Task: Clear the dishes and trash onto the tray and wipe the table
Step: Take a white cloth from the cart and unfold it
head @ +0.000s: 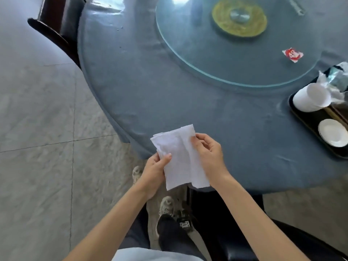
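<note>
A white folded cloth (178,155) is held over the near edge of the round table (169,95), which wears a blue cover. My left hand (153,173) pinches the cloth's lower left side. My right hand (211,157) grips its right edge. At the far right a dark tray (308,119) carries stacked white cups (310,98), a small white plate (333,132) and crumpled wrappers (337,80). A red and white wrapper (292,54) lies on the glass turntable (216,59).
The turntable has a yellow-green hub (239,16) in its middle. A dark chair (56,25) stands at the table's far left, another dark chair (235,232) sits under the near edge. Pale tiled floor (47,147) spreads to the left. My shoes show below the cloth.
</note>
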{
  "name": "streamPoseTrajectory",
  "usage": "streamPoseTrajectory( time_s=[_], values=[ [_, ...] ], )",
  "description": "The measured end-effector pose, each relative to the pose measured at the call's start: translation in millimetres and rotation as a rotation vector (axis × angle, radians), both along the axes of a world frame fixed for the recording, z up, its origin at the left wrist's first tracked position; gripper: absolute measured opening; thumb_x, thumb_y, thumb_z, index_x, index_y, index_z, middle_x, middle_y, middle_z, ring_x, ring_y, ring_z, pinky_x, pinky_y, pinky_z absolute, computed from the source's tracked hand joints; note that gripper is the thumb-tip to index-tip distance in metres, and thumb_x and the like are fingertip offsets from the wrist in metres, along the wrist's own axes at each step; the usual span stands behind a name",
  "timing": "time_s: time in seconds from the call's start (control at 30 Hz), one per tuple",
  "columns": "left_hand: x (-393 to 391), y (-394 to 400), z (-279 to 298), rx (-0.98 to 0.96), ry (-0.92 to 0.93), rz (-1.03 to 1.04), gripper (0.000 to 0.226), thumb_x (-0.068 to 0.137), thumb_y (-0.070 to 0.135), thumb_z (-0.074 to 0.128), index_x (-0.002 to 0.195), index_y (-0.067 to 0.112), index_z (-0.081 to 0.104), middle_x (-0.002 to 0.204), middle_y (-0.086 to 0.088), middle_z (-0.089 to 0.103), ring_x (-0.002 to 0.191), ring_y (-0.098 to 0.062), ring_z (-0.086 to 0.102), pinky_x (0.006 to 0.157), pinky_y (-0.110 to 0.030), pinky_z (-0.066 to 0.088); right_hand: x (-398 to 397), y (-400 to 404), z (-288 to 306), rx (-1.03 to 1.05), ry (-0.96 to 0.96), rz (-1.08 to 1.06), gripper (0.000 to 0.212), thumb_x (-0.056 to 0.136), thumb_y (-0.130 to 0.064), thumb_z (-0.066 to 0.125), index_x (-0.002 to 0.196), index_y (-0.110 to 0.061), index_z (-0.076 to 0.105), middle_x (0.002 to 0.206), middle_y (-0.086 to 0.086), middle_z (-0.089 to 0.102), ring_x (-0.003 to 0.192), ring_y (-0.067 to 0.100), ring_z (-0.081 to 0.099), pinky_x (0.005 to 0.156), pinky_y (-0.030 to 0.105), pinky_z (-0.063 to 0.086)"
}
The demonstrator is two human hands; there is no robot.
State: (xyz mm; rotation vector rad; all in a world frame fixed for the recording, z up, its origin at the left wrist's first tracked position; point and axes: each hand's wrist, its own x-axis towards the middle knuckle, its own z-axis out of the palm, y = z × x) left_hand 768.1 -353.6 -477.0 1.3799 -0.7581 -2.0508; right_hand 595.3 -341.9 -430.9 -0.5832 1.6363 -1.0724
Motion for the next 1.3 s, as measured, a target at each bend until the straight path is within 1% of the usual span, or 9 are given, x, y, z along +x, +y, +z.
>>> streamPoseTrajectory(
  time_s=[0.23, 0.43, 0.53, 0.63, 0.77, 0.9, 1.0, 1.17, 1.3],
  values=[
    [32, -68, -42, 0.176, 0.027, 0.081, 0.032, 0.103, 0.014, 0.054, 0.135, 0.011, 0.058, 0.129, -0.014, 0.069, 0.108, -0.03, 0.07, 0.077, -0.036, 0.059, -30, -95, -51, 0.168, 0.318, -0.021, 0.008, 0.1, -0.031, 0.066, 0.097, -0.029, 0.073, 0.097, -0.008, 0.076, 0.099, 0.018, 0.072, 0.086, 0.038, 0.058],
    [47, -112, -46, 0.239, 0.115, -0.053, 0.053, 0.09, -0.011, 0.051, 0.137, 0.015, 0.056, 0.132, -0.013, 0.068, 0.116, -0.03, 0.068, 0.091, -0.042, 0.057, 23, -126, -65, 0.347, 0.73, 0.169, 0.038, 0.099, -0.026, 0.062, 0.136, -0.019, 0.059, 0.133, 0.006, 0.055, 0.121, 0.024, 0.057, 0.102, 0.036, 0.045],
    [49, -121, -30, 0.198, 0.15, -0.203, 0.071, 0.083, -0.025, 0.036, 0.135, 0.017, 0.058, 0.127, -0.01, 0.07, 0.114, -0.025, 0.068, 0.087, -0.036, 0.058, 73, -122, -49, 0.265, 0.541, 0.297, 0.024, 0.097, -0.038, 0.068, 0.119, -0.028, 0.067, 0.118, -0.006, 0.065, 0.102, 0.009, 0.064, 0.088, 0.022, 0.052],
    [50, -121, -24, 0.156, 0.135, -0.281, 0.065, 0.088, -0.025, 0.039, 0.135, 0.017, 0.059, 0.125, -0.012, 0.071, 0.113, -0.023, 0.069, 0.082, -0.032, 0.058, 98, -108, -50, 0.278, 0.381, 0.315, 0.022, 0.092, -0.043, 0.075, 0.111, -0.038, 0.065, 0.115, -0.013, 0.069, 0.105, -0.003, 0.065, 0.081, 0.008, 0.048],
    [50, -124, -24, 0.139, 0.155, -0.323, 0.057, 0.099, -0.005, 0.056, 0.146, 0.027, 0.05, 0.132, -0.006, 0.069, 0.124, -0.026, 0.064, 0.1, -0.041, 0.055, 95, -100, -55, 0.208, 0.447, 0.204, 0.023, 0.096, -0.031, 0.072, 0.118, -0.032, 0.073, 0.11, -0.017, 0.073, 0.103, -0.008, 0.066, 0.088, 0.015, 0.055],
    [48, -130, -22, 0.132, 0.18, -0.323, 0.058, 0.099, -0.001, 0.059, 0.147, 0.03, 0.048, 0.131, -0.006, 0.069, 0.121, -0.025, 0.067, 0.1, -0.044, 0.056, 84, -97, -55, 0.212, 0.401, 0.12, 0.016, 0.102, -0.028, 0.064, 0.107, -0.035, 0.077, 0.088, -0.024, 0.076, 0.091, -0.006, 0.07, 0.078, 0.013, 0.053],
    [48, -132, -24, 0.124, 0.133, -0.309, 0.055, 0.098, 0.008, 0.063, 0.146, 0.033, 0.048, 0.131, 0.001, 0.07, 0.12, -0.02, 0.067, 0.103, -0.043, 0.054, 71, -96, -56, 0.237, 0.218, 0.023, 0.018, 0.103, -0.024, 0.064, 0.106, -0.034, 0.078, 0.095, -0.011, 0.08, 0.095, 0.012, 0.075, 0.086, 0.035, 0.062],
    [40, -127, -25, 0.086, 0.07, -0.291, 0.057, 0.093, 0.021, 0.073, 0.143, 0.036, 0.05, 0.131, 0.006, 0.069, 0.121, -0.017, 0.066, 0.107, -0.05, 0.05, 57, -91, -45, 0.207, -0.056, -0.038, 0.021, 0.103, -0.018, 0.063, 0.119, -0.017, 0.077, 0.105, 0.0, 0.081, 0.101, 0.019, 0.077, 0.088, 0.035, 0.063],
    [30, -119, -19, 0.042, 0.035, -0.244, 0.057, 0.09, 0.018, 0.076, 0.141, 0.032, 0.054, 0.127, 0.007, 0.071, 0.117, -0.017, 0.069, 0.099, -0.043, 0.056, 47, -86, -44, 0.183, -0.165, 0.03, 0.024, 0.103, -0.016, 0.062, 0.124, -0.013, 0.075, 0.113, 0.003, 0.079, 0.109, 0.022, 0.075, 0.094, 0.036, 0.061]
  ],
)
